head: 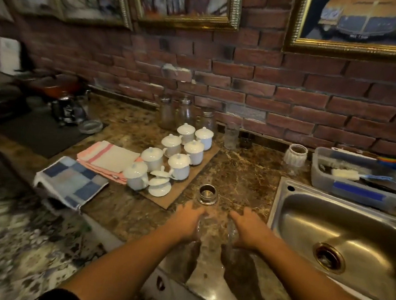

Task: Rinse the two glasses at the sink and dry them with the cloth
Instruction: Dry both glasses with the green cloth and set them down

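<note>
Two clear glasses [231,233], marbled counter [237,176], steel sink [328,221]

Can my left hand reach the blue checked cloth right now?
Probably yes: bare counter lies between the left hand and the blue checked cloth, and the white pots sit further back. But that hand seems to grip a glass.

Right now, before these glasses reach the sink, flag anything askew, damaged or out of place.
At the front of the board, loose white lids lie stacked and tilted, unlike the lidded cups behind. On the brick wall, a pale patch looks chipped. The blue checked cloth overhangs the counter edge.
</note>
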Motion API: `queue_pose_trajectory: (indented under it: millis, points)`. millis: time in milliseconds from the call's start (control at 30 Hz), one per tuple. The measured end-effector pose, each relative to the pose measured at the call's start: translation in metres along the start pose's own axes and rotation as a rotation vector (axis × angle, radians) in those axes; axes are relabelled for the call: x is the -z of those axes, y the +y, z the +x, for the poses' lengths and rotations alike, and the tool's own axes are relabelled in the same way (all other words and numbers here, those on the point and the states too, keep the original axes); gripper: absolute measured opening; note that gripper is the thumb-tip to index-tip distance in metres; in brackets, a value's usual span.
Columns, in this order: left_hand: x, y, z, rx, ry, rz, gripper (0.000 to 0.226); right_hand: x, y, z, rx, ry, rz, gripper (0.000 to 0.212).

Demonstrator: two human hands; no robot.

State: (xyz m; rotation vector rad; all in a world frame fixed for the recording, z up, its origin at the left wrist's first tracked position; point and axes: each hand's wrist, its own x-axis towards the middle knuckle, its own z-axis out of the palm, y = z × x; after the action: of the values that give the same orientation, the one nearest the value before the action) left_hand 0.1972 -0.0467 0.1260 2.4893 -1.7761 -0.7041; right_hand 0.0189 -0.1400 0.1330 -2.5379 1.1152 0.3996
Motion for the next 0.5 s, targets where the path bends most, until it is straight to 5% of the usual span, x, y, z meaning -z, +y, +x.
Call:
queue_pose_trajectory:
  millis: [300, 500]
  points:
    - [0.029, -0.12, -0.104, 0.325, 0.113, -0.056, 0.072, 0.012, -0.146, 0.033, 0.352, 0.009, -0.086, 0.079]
    - [0.036, -0.208, -0.146, 0.384, 0.173, -0.103, 0.065, 0.002, -0.243, 0.047, 0.437, -0.02, -0.099, 0.075]
